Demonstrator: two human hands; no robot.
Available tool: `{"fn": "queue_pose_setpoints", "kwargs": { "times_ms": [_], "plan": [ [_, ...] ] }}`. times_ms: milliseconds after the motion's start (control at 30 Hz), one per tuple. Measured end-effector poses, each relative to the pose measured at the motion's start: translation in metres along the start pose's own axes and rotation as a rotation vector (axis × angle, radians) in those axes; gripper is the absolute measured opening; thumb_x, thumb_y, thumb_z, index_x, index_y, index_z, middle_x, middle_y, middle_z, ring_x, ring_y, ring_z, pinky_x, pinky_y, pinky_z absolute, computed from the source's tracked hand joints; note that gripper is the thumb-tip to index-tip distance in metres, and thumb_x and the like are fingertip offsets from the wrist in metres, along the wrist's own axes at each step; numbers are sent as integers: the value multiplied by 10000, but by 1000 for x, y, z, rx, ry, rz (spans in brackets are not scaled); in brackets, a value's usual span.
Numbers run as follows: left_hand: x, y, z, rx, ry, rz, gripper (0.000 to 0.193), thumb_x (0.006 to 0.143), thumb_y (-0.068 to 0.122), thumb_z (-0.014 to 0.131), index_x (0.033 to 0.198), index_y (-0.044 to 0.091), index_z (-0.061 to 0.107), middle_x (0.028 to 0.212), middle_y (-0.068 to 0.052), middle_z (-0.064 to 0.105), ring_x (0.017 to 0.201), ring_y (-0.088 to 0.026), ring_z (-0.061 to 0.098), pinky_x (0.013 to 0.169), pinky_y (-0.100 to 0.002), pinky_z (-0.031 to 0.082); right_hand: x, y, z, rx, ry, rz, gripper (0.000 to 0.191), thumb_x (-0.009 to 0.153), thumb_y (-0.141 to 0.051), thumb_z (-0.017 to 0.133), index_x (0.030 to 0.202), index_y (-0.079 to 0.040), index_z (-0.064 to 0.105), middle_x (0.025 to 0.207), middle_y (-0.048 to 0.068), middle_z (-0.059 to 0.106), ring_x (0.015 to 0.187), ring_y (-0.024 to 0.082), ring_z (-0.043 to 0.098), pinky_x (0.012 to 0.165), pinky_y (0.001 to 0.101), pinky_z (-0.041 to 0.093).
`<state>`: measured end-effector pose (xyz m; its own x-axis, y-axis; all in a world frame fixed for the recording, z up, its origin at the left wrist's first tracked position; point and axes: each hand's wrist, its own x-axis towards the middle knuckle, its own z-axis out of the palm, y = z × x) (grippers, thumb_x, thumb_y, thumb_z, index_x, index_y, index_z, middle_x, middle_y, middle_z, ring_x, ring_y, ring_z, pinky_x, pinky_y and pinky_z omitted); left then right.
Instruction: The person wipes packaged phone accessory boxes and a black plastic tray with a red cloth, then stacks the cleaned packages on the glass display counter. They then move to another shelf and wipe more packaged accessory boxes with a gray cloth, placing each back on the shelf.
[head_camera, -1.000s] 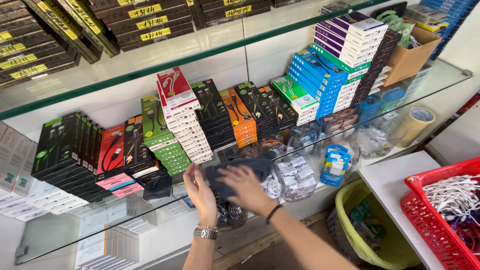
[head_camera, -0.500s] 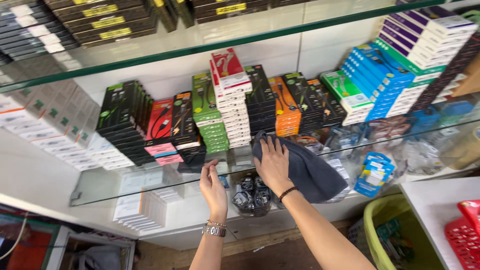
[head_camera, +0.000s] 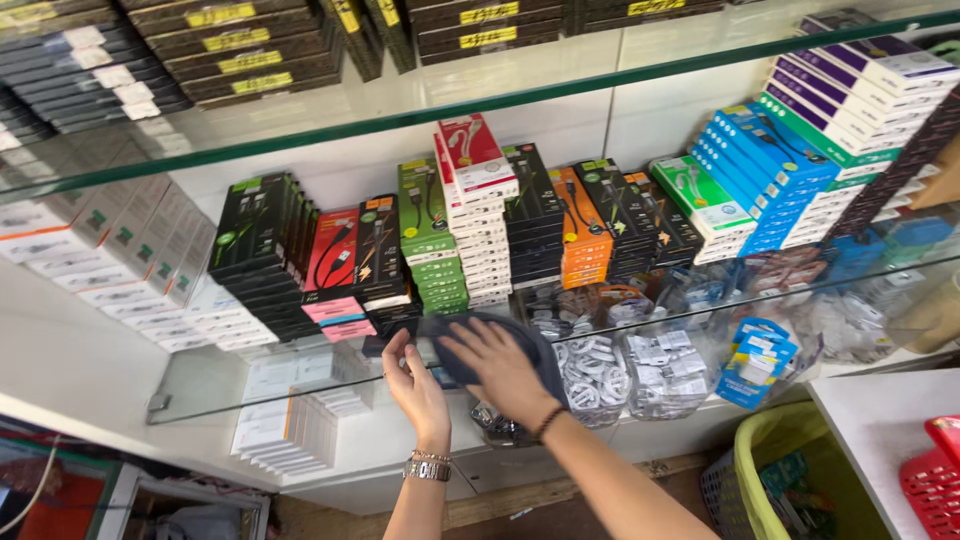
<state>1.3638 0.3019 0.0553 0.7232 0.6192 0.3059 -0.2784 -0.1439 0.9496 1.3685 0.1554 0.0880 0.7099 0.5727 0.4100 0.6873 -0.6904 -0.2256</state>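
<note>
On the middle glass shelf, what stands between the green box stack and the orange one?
Head view: a white-and-red box stack, then a black box stack.

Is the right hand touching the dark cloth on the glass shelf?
Touching. The head view shows the right hand pressed flat on the dark cloth.

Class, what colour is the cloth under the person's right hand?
Dark blue-grey cloth, under the right hand; shown in the head view.
</note>
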Motion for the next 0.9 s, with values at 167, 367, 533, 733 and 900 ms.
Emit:
{"fn": "queue_pose_setpoints", "kwargs": {
  "times_ms": [167, 367, 533, 733, 900],
  "plan": [
    [-15, 10, 9, 41, -109, -259, 262, 1105, 164, 510, 1223, 25, 699, 1009, -143, 652, 760, -203, 409, 677, -374, 360, -87, 94, -41, -232, 71, 283, 991, 565, -140, 875, 1455, -164, 440, 1510, 91, 456, 1422, 336, 382, 1169, 541, 261],
    [-43, 18, 44, 74, -275, -19, 219, 1036, 143, 536, 1126, 18, 692, 1111, -77, 746, 895, -132, 630, 812, -266, 511, -202, 174, -34, 66, 866, 902, 480, 938, -55, 654, 1407, -100, 564, 1315, 168, 653, 1255, 349, 609, 1074, 449, 471],
    [-91, 8, 147, -328, -725, -200, 308, 1012, 151, 515, 1264, 11, 622, 1067, -117, 756, 1018, -188, 710, 916, -319, 566, -255, 219, -52, 945, 1360, 1096, 372, 1010, -168, 638, 1365, -72, 579, 1236, 69, 667, 1066, 189, 655, 883, 333, 544],
    [-169, -17, 328, -644, -827, -961, 724, 889, 392, 707, 1480, 59, 452, 1554, -160, 433, 1341, -329, 501, 1036, -454, 491, -270, 229, -113, 1250, 1299, 1128, 377, 958, -222, 649, 1314, -103, 606, 1138, 11, 711, 981, 135, 693, 809, 295, 556],
    [-184, -35, 431, -848, -545, -1151, 810, 865, 481, 732, 1507, 91, 431, 1640, -112, 322, 1435, -333, 356, 1107, -470, 408, -285, 243, -150, 1196, 1163, 1179, 366, 967, -240, 669, 1289, -68, 642, 1069, 31, 727, 897, 134, 679, 712, 284, 512]
  ]
}}
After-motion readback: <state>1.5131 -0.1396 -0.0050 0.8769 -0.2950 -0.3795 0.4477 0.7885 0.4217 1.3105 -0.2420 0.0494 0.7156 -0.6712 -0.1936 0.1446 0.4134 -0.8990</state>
